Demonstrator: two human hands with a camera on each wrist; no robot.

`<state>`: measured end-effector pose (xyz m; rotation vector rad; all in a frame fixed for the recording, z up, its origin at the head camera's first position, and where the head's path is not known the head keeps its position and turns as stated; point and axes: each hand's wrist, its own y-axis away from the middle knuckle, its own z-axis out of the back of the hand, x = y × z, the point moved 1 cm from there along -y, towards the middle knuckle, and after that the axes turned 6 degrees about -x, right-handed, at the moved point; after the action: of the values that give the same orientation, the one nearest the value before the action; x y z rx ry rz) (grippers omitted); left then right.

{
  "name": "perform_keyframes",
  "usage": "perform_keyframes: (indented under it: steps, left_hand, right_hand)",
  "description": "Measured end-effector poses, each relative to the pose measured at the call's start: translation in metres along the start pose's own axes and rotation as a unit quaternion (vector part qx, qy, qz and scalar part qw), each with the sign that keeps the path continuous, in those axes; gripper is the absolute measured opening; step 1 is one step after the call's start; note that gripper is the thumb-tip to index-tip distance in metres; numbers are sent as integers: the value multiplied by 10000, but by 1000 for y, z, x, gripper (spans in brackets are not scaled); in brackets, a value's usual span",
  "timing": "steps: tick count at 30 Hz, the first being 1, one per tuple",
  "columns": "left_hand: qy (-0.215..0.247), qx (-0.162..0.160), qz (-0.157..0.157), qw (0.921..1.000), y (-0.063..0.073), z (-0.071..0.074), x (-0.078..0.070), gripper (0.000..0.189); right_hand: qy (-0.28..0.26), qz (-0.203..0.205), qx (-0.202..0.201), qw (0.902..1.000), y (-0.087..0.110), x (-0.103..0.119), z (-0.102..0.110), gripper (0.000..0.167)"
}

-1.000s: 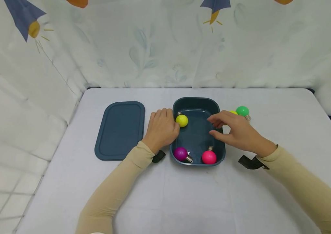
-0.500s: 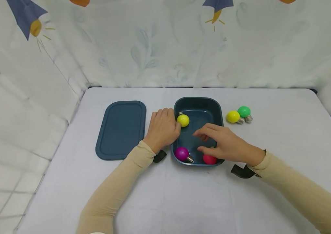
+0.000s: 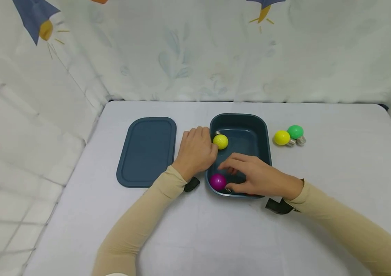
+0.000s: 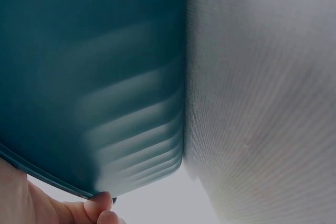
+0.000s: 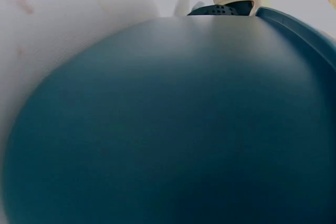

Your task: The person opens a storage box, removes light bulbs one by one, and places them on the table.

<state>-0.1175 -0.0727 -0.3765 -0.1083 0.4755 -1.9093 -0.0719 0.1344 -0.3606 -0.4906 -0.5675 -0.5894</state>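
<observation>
A dark blue-green plastic box (image 3: 242, 122) stands on the white table. My left hand (image 3: 197, 150) grips its left rim, and fingertips (image 4: 100, 203) show at the rim in the left wrist view. Over the near part of the box, my right hand (image 3: 250, 174) holds its thumb and fingers apart beside a purple light bulb (image 3: 217, 181), whose metal base is partly covered by the thumb. A yellow light bulb (image 3: 221, 142) lies inside near the left hand. Beneath the right hand the pink bulb is almost wholly hidden. The right wrist view is mostly filled by the box's outer wall (image 5: 173, 119).
A flat dark blue lid (image 3: 148, 151) lies left of the box. To the right, a yellow bulb (image 3: 281, 137) and a green bulb (image 3: 295, 132) lie side by side on the table (image 3: 230, 237). A patterned pale curtain (image 3: 129, 50) hangs behind the table.
My right hand has moved left and toward me, from the box's right rim to the purple bulb, covering the pink bulb and uncovering the yellow bulb outside. The left hand stays on the rim.
</observation>
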Motion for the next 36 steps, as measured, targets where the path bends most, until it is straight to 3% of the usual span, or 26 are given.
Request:
perform_keyframes:
  steps: [13,36]
  left_hand:
    - [-85,-65,-50,9999,-1,-1,-1,18]
    - [-184,-224,-134,9995,0,0,-2,19]
  right_hand:
    - [-94,44,298,9995,-5,-3,-8,47]
    - [-285,-696,989,9922,-10,-10,-8,48]
